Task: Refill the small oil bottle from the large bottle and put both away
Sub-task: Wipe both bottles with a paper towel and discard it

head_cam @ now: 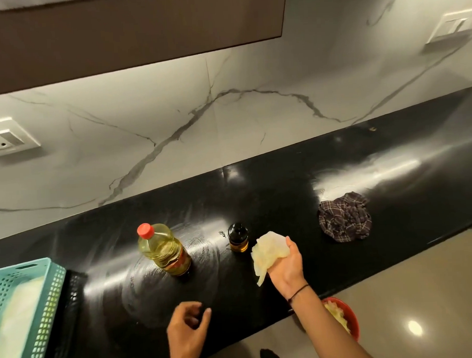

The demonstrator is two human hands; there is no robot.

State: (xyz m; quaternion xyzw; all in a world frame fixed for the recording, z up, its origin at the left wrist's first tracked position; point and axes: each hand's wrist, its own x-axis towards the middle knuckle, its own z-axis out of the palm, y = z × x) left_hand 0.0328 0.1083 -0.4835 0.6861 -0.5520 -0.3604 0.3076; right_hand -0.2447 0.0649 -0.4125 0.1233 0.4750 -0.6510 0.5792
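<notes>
View from the person's head, looking down at a long black counter (pixel 270 193) that runs from near left to far right, against a white marble wall with grey veins.

The large bottle (pixel 163 249) stands upright on the counter, left of centre. It is clear plastic with yellow oil inside, a red cap on top and a label band near its base. To its right, apart from it, stands the small bottle (pixel 238 237), dark glass with a black top and a little amber oil showing at the bottom.

The right hand (pixel 284 263) reaches over the counter just right of the small bottle. Its fingers are curled round a crumpled pale tissue (pixel 269 251), which hangs down from the palm towards the near side. A thin black band circles the wrist.

The left hand (pixel 188 325) hovers over the near edge of the counter, below the gap between the two bottles. Its fingers are loosely curled and it holds nothing.

At the near left, a teal perforated basket (pixel 49 292) sits on the counter with something pale inside. Farther right lies a crumpled dark checked cloth (pixel 344 217). Below the counter edge, partly behind the right forearm, is a red bowl (pixel 353 325) with pale contents. A white socket (pixel 8 140) is on the wall at left, a switch plate (pixel 451 28) at far right.
</notes>
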